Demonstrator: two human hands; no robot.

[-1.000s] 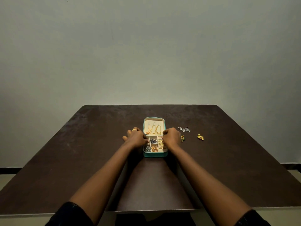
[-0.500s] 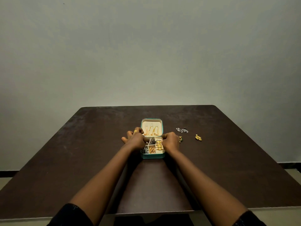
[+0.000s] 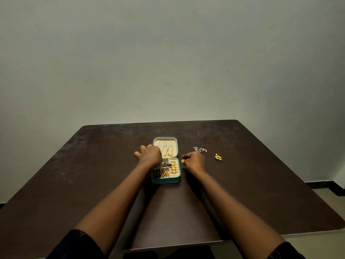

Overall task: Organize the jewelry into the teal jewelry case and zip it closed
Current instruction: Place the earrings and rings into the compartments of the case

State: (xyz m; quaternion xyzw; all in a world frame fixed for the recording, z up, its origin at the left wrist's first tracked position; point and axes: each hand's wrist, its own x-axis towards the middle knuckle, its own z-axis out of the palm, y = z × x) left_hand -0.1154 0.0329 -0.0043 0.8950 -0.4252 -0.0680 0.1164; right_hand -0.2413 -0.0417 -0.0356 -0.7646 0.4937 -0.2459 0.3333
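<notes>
The teal jewelry case (image 3: 165, 180) lay open near the middle of the dark table (image 3: 89, 176). Its long axis ran from 12 to 6 o'clock. The lid was folded back flat toward 12, with gold chains (image 3: 167, 151) on its cream lining, and the compartments (image 3: 177, 174) sat toward 6.

The left hand (image 3: 150, 156), with a gold ring (image 3: 150, 146) on one finger, rested over the case's 9 o'clock edge at the hinge line, its fingers loosely spread toward 10. The right hand (image 3: 194, 162) sat on the table just beside the case's 3 o'clock side, apart from it. Its fingers were curled under, and I could not tell whether they pinched anything.

A silver cluster (image 3: 200, 149) lay at about 2 o'clock from the case, and a gold piece (image 3: 218, 157) lay farther out toward 3. The tabletop ran on well past the case toward 9, and its near edge lay well off at 6.
</notes>
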